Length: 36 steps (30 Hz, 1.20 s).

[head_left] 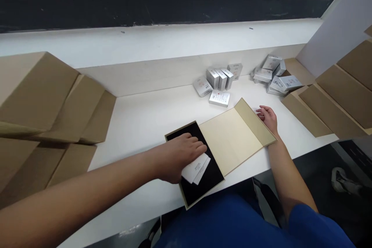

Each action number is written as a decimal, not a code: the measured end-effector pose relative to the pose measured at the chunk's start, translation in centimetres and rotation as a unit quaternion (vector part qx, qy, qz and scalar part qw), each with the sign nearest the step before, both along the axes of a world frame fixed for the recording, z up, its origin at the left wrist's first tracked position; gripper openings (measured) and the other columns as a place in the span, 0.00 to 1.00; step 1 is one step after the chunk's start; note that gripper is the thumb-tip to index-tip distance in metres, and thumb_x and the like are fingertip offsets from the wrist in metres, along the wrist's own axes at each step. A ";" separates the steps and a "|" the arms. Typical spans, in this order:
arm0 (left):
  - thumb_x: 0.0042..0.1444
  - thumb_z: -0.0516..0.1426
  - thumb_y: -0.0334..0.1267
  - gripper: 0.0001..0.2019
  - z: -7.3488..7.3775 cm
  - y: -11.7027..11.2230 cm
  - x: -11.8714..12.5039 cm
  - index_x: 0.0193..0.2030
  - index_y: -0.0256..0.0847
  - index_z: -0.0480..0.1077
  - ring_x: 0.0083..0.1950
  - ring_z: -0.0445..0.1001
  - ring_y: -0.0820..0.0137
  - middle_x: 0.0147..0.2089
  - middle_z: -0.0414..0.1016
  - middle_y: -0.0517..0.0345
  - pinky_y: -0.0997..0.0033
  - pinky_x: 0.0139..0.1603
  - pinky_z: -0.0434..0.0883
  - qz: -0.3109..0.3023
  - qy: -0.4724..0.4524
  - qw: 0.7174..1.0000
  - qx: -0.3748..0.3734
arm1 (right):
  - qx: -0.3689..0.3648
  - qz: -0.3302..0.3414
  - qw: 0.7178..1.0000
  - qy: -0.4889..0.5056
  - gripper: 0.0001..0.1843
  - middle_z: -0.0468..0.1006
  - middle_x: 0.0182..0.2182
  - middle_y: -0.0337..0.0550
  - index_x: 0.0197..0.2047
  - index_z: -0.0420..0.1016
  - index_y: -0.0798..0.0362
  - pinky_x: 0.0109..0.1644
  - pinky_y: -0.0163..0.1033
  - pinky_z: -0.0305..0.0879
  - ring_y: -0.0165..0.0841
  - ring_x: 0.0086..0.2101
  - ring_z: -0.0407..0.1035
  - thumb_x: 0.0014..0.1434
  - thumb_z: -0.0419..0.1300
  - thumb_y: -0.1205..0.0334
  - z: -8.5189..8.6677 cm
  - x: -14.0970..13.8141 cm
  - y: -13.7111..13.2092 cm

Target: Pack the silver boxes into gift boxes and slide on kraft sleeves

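A flat gift box (215,186) lies opened on the white table, its black-lined tray in front of me and its cream lid (229,139) folded out to the right. Over the tray, my left hand (183,155) has its fingers closed on white printed cards (195,169), two of which show fanned out below the palm. My right hand (267,117) rests just beyond the lid's raised end flap (254,124), fingers loosely bent and apart, holding nothing that I can see. The forearm passes behind the flap's near corner.
Several small silver boxes (220,98) stand and lie near the back ledge, with another pile of silver boxes (271,73) farther right. Stacked brown cartons (52,97) fill the left side. More brown boxes (328,93) stand at the right edge. A person's shoe (340,180) shows on the floor.
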State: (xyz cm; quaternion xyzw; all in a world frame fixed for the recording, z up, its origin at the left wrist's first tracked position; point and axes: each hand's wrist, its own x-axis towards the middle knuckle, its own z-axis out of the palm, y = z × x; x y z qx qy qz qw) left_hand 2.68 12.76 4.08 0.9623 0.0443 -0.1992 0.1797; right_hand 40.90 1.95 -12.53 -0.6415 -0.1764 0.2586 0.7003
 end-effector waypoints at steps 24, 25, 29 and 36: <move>0.65 0.56 0.69 0.44 -5.9 -1.7 -5.1 0.74 0.35 0.65 0.83 0.58 0.41 0.79 0.64 0.33 0.35 0.82 0.56 0.204 -0.103 0.972 0.046 | -0.007 0.004 0.999 -0.034 0.18 0.79 0.34 0.36 0.41 0.79 0.48 0.44 0.40 0.65 0.30 0.33 0.68 0.44 0.64 0.56 -0.1 -0.9 0.4; 0.66 0.53 0.71 0.45 -6.1 -2.0 -5.2 0.73 0.32 0.67 0.83 0.57 0.39 0.77 0.66 0.30 0.33 0.83 0.52 0.227 -0.082 0.968 0.074 | -0.009 0.002 0.999 -0.035 0.18 0.79 0.34 0.36 0.41 0.79 0.48 0.45 0.41 0.65 0.31 0.34 0.68 0.44 0.64 0.56 -0.2 -1.0 0.5; 0.70 0.46 0.71 0.41 -5.6 -3.3 -3.8 0.59 0.31 0.77 0.79 0.63 0.38 0.62 0.80 0.32 0.31 0.84 0.44 0.212 0.008 0.975 0.063 | -0.013 -0.005 0.999 -0.038 0.18 0.78 0.33 0.37 0.41 0.79 0.49 0.47 0.43 0.66 0.32 0.34 0.68 0.45 0.66 0.54 -0.2 -1.0 0.7; 0.62 0.61 0.65 0.30 -3.6 -3.6 -0.2 0.55 0.38 0.74 0.59 0.77 0.46 0.54 0.80 0.40 0.46 0.64 0.73 0.197 0.056 0.977 -0.063 | -0.025 0.000 0.997 -0.066 0.16 0.77 0.31 0.35 0.40 0.78 0.48 0.44 0.42 0.68 0.31 0.33 0.67 0.46 0.65 0.54 -0.2 -0.4 0.9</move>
